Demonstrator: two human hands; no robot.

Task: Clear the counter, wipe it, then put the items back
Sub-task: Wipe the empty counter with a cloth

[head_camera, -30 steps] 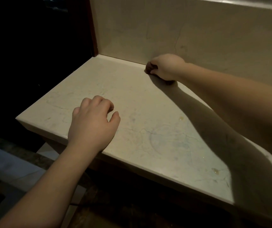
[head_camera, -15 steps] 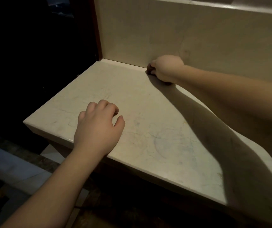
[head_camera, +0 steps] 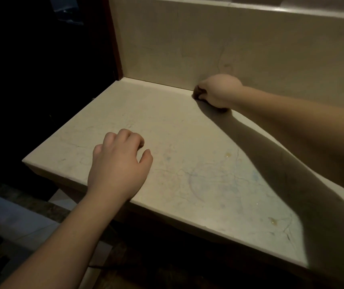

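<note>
The wiping step looks to be in hand: the pale cream marble desk [head_camera: 167, 126] carries no items. In the upper right of the frame the right hand [head_camera: 221, 90] has its grip curled round a small dark brown wad, apparently a cloth [head_camera: 198, 93], pressed into the seam where the desk meets the matching cream marble back wall [head_camera: 208, 44]. In the lower centre the left hand [head_camera: 119, 165] rests on the desk near its front edge, fingers loosely curled and holding nothing. Two yellowish spots [head_camera: 228, 155] and a faint ring mark [head_camera: 212, 184] remain toward the lower right, so the next move probably calls for drawing the cloth forward over them with firm pressure.
</note>
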